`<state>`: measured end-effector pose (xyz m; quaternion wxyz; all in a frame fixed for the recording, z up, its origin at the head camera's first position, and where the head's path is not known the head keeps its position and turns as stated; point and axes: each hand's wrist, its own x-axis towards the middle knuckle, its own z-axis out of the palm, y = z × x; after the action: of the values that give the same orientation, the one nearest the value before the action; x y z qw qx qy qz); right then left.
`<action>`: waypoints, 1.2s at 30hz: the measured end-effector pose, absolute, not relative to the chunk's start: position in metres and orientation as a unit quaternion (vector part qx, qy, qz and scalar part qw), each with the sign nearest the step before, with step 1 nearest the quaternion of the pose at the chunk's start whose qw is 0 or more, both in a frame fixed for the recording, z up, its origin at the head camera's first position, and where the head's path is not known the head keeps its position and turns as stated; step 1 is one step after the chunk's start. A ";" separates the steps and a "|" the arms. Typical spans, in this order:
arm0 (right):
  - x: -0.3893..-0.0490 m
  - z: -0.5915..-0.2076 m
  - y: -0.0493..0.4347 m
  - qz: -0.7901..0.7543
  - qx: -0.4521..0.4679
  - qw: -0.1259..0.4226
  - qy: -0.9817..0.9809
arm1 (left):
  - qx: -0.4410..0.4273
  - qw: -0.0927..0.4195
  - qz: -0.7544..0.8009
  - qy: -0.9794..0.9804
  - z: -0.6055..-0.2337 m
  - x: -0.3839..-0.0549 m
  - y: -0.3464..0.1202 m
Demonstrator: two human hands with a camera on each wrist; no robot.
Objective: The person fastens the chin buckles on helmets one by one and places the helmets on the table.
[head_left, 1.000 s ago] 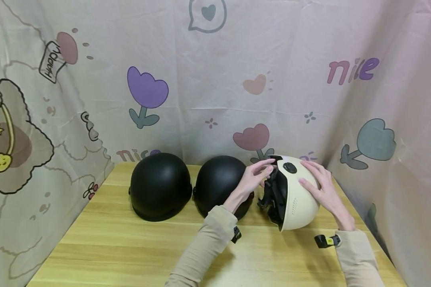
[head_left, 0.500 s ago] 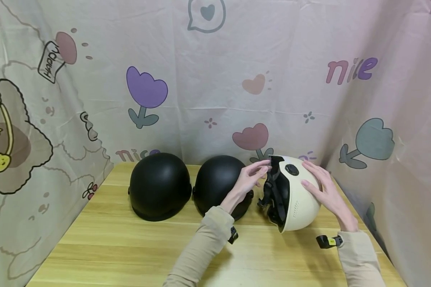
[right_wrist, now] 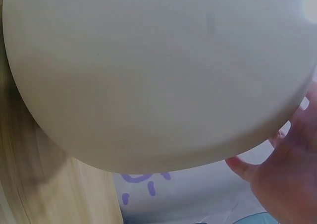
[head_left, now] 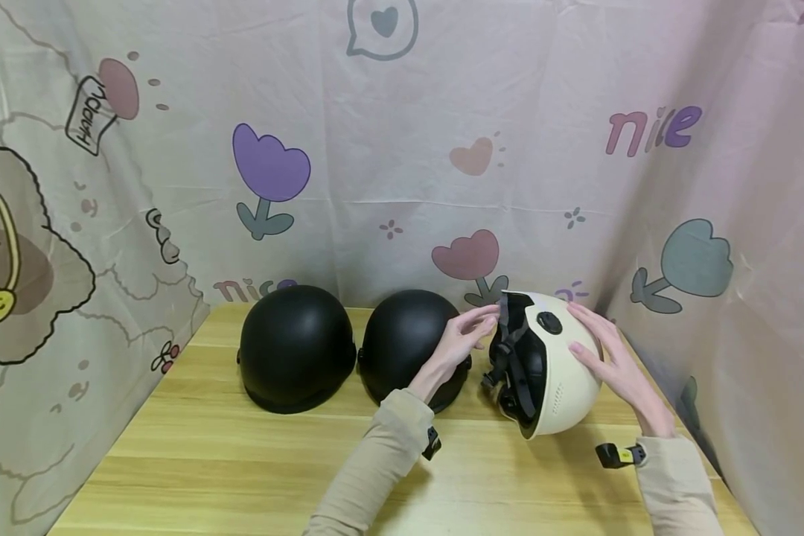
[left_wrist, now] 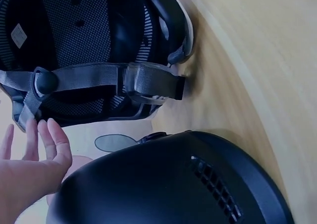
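A cream helmet (head_left: 569, 376) lies on its side at the right of the table, its dark padded inside facing left. Black straps with a buckle (left_wrist: 151, 80) run across that opening in the left wrist view. My left hand (head_left: 450, 346) is at the upper rim, fingers loosely straight; in its wrist view the fingertips come right up to the strap anchor. On the shell's right side rests my right hand (head_left: 613, 361), fingers spread over the curve and thumb apart. In the right wrist view the cream shell fills most of the picture, with the right hand (right_wrist: 287, 169) at its edge.
Two black helmets stand dome up: one (head_left: 297, 350) at the left, another (head_left: 405, 339) in the middle, partly behind my left forearm. The wooden table (head_left: 228, 469) runs back to a printed curtain (head_left: 382, 126), which also hangs along both sides.
The cream helmet has turned slightly, so more of its padded inside and straps show, and it sits a little farther right. My left fingers have drawn back from its upper rim; my right hand follows the shell.
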<state>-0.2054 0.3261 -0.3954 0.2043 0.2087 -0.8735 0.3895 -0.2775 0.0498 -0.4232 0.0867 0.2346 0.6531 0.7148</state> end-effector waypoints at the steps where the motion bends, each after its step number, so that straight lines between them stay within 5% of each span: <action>1: -0.204 -0.395 0.327 0.394 0.206 0.198 -0.873 | 0.233 0.089 0.717 0.651 -0.424 -0.278 0.050; 13: -0.205 -0.396 0.324 0.357 0.190 0.226 -0.886 | 0.242 0.110 0.716 0.646 -0.427 -0.276 0.054; 36: -0.211 -0.395 0.320 0.371 0.197 0.197 -0.886 | 0.307 0.038 0.683 0.662 -0.399 -0.263 0.081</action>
<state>-0.2115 0.3196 -0.3949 0.1967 0.1972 -0.8860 0.3708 -0.2635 0.0810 -0.3992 0.0380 0.3067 0.6621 0.6827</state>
